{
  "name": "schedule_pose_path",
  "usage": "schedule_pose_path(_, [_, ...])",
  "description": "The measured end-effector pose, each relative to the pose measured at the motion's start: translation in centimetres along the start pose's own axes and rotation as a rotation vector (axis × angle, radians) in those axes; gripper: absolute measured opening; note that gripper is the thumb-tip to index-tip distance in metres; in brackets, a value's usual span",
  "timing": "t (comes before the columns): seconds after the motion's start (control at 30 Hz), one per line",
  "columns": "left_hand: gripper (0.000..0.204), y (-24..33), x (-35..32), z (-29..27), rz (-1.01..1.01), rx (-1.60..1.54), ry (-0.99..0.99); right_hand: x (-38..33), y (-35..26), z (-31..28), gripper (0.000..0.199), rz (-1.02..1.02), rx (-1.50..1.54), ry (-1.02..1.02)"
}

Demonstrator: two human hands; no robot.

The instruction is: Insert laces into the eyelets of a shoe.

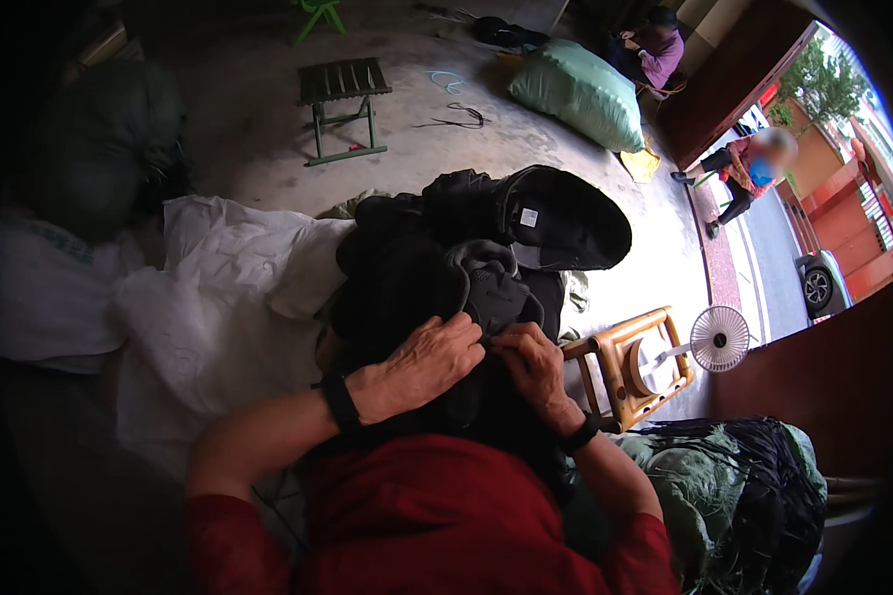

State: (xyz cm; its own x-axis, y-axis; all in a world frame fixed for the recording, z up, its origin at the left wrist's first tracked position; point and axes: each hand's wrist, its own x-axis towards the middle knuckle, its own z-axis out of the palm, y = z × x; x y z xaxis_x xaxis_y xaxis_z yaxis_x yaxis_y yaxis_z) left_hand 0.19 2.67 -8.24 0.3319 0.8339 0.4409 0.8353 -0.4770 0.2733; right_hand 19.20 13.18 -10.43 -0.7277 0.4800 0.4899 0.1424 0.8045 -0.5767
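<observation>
A dark grey cloth cap lies in front of me, above my lap. Along its near edge, my left hand and my right hand pinch the dark fabric, fingertips close together. Whatever finer detail sits between the fingertips is too small to make out. Just beyond is a black cap, its hollow inside showing a small white label. More black caps or cloth pieces are heaped to the left, blending together in shadow.
White sacking spreads at left. A bamboo stool with a small fan stands at right, above a netted bundle. Farther off are a folding stool, a stuffed pale green sack and two seated people.
</observation>
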Motion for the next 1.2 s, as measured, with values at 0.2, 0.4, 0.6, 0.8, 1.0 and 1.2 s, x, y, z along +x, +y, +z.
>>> schedule_pose_path(0.2, [0.009,1.2,0.3,-0.7,0.035,0.369,0.005,-0.4,2.1,-3.6,0.023,0.369,0.918,0.272])
schedule_pose_path(0.4, [0.012,1.2,0.3,-0.9,0.052,0.596,-0.046,-5.2,12.7,-34.1,0.017,0.173,0.298,0.956])
schedule_pose_path(0.6, [0.008,0.2,0.4,-2.1,0.079,0.378,-0.168,-7.9,16.2,-27.3,0.017,0.577,0.530,0.994])
schedule_pose_path(0.8, [0.007,0.3,1.4,-3.4,0.122,0.334,-0.251,-2.3,2.6,-9.9,0.022,0.713,0.634,0.278])
schedule_pose_path(1.0, [0.010,-2.5,3.9,-0.6,-0.069,0.126,-0.527,-0.9,-5.6,-3.4,0.017,0.365,0.585,-0.241])
schedule_pose_path(1.2, [0.009,-2.6,5.1,-1.2,-0.223,0.118,-0.653,-1.5,-4.8,0.9,0.022,-0.123,0.156,-0.251])
